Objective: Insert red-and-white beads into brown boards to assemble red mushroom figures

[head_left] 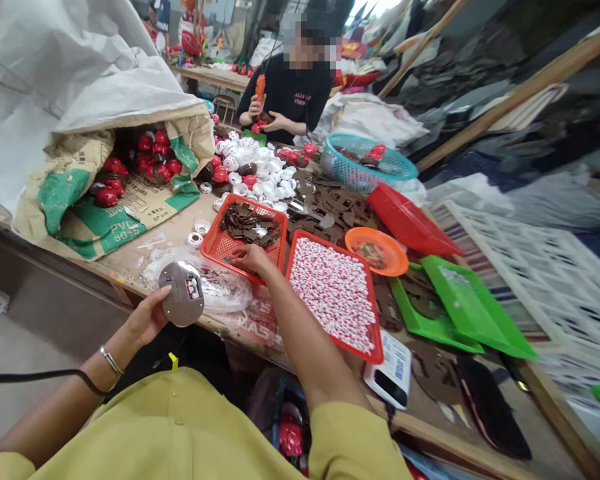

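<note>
Mustard-yellow shirt (180,433), plain, lightly creased. Small matching buttons (175,393) down front. Right sleeve (353,433) short and loose; left sleeve (5,465) same yellow, only partly in frame. Bright-yellow tab (173,361) at shirt's far edge. Silver-coloured bangle (111,360), narrow and shiny, on left wrist (125,343). Black cable (35,377) crossing left forearm (70,407). Left hand (149,317), right hand (250,259) bare.

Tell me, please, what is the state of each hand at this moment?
Left hand: holding a round grey-brown piece.
Right hand: in the red basket of brown parts; grip cannot be told.
</note>
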### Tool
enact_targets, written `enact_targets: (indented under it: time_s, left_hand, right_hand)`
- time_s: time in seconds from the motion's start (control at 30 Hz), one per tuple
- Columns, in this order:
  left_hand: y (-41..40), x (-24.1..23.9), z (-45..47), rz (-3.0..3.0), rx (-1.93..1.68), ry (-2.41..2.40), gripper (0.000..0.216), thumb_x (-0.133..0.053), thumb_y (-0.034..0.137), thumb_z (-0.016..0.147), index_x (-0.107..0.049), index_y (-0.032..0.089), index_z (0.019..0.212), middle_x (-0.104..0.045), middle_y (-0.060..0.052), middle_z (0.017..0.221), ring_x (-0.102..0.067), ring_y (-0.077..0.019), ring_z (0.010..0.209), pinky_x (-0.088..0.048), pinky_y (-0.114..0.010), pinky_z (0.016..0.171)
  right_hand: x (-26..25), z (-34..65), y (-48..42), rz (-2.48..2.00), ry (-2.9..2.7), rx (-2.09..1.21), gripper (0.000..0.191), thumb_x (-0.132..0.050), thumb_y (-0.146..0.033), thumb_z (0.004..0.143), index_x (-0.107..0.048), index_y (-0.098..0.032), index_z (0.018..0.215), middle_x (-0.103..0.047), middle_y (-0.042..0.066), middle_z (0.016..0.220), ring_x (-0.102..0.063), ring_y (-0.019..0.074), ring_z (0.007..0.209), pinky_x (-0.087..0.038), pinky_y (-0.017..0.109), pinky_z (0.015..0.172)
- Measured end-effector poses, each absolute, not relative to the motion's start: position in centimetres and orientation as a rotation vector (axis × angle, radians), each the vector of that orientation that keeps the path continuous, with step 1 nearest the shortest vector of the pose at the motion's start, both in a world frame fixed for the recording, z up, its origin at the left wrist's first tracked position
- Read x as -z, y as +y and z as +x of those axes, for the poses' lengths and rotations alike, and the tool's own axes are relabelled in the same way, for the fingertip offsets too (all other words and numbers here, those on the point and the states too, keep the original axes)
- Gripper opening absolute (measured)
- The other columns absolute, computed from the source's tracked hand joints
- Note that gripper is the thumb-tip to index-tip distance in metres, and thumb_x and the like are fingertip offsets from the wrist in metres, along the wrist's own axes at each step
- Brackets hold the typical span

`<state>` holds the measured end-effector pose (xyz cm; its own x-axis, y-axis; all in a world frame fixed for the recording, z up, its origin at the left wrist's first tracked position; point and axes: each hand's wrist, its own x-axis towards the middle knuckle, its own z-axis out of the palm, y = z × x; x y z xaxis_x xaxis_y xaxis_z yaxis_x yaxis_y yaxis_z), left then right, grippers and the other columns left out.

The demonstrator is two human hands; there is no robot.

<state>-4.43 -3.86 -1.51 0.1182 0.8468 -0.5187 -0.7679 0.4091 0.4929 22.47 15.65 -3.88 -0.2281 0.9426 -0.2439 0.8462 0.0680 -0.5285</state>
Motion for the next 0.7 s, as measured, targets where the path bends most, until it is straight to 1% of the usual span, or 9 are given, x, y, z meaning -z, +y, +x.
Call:
enact_targets:
  time_s: [0.1,0.17,0.23,0.33,0.4,0.5,0.6,0.67,0.7]
  left_hand:
    - [-3.9,1.4,-3.8,0.116,-1.138,0.839,0.026,-0.068,0.020,0.078,-0.069,0.011,0.103,-0.075,-0.010,0.098,-0.071,-0.0215,0.086,-0.057,-0.030,0.079]
    - [-4.1,1.5,-3.6,0.132,-1.115,0.821,0.028,-0.069,0.021,0.078,-0.069,0.010,0.104,-0.075,-0.011,0.099,-0.071,-0.0224,0.087,-0.057,-0.031,0.080]
    - [-4.2,1.7,-3.7,0.138,-1.108,0.814,0.028,-0.069,0.021,0.079,-0.070,0.010,0.105,-0.075,-0.011,0.099,-0.071,-0.0227,0.087,-0.057,-0.032,0.080]
    - [-4.2,2.1,-4.3,0.119,-1.126,0.830,0.026,-0.068,0.018,0.080,-0.070,0.011,0.105,-0.075,-0.010,0.100,-0.071,-0.0214,0.087,-0.057,-0.031,0.079]
    - [-4.2,2.3,-4.6,0.100,-1.134,0.846,0.025,-0.068,0.017,0.080,-0.070,0.012,0.104,-0.075,-0.009,0.100,-0.071,-0.0204,0.087,-0.057,-0.029,0.079]
    - [-4.0,2.4,-4.8,0.090,-1.129,0.846,0.025,-0.068,0.017,0.080,-0.070,0.012,0.104,-0.075,-0.009,0.099,-0.071,-0.0207,0.087,-0.057,-0.029,0.079]
    - [-3.7,2.3,-4.4,0.106,-1.129,0.830,0.029,-0.070,0.019,0.078,-0.069,0.012,0.107,-0.075,-0.010,0.101,-0.071,-0.0221,0.089,-0.057,-0.031,0.081]
    - [-3.4,2.2,-4.1,0.124,-1.120,0.824,0.032,-0.071,0.021,0.077,-0.069,0.012,0.108,-0.074,-0.011,0.103,-0.071,-0.0229,0.091,-0.056,-0.032,0.083]
    - [-3.3,2.2,-4.0,0.135,-1.115,0.818,0.033,-0.072,0.022,0.077,-0.069,0.012,0.108,-0.074,-0.011,0.104,-0.070,-0.0231,0.092,-0.056,-0.032,0.083]
  right_hand:
    - [4.3,21.0,15.9,-1.721,-2.179,-1.005,0.020,-0.077,-0.019,0.069,-0.075,-0.014,0.088,-0.073,0.003,0.079,-0.062,0.0136,0.068,-0.045,0.019,0.060]
    - [4.4,20.6,16.1,-1.683,-2.166,-1.061,0.013,-0.078,-0.017,0.063,-0.073,-0.014,0.075,-0.070,0.001,0.070,-0.059,0.0121,0.062,-0.042,0.018,0.056]
    - [4.3,20.9,16.5,-1.682,-2.115,-1.079,0.011,-0.079,-0.018,0.061,-0.069,-0.014,0.066,-0.065,-0.001,0.060,-0.054,0.0108,0.055,-0.038,0.019,0.051]
    - [3.5,22.3,17.0,-1.687,-1.978,-1.079,0.014,-0.077,-0.023,0.063,-0.066,-0.015,0.064,-0.060,-0.002,0.054,-0.049,0.0100,0.049,-0.035,0.020,0.049]
    - [2.8,23.4,17.0,-1.656,-1.883,-1.101,0.017,-0.077,-0.028,0.065,-0.065,-0.015,0.064,-0.059,-0.001,0.053,-0.050,0.0105,0.050,-0.037,0.022,0.051]
    - [1.4,24.3,16.3,-1.546,-1.752,-1.161,0.026,-0.075,-0.038,0.066,-0.064,-0.015,0.069,-0.062,0.000,0.060,-0.054,0.0121,0.057,-0.043,0.024,0.057]
    - [0.2,24.2,14.4,-1.426,-1.643,-1.200,0.040,-0.071,-0.049,0.069,-0.065,-0.016,0.091,-0.065,0.000,0.072,-0.057,0.0123,0.062,-0.045,0.025,0.060]
    - [-0.4,23.5,12.7,-1.335,-1.521,-1.282,0.050,-0.074,-0.050,0.066,-0.064,-0.017,0.102,-0.065,0.000,0.076,-0.057,0.0115,0.062,-0.044,0.024,0.059]
    - [-0.6,23.1,11.8,-1.281,-1.433,-1.344,0.051,-0.077,-0.048,0.064,-0.064,-0.018,0.104,-0.065,-0.001,0.076,-0.057,0.0112,0.062,-0.044,0.024,0.059]
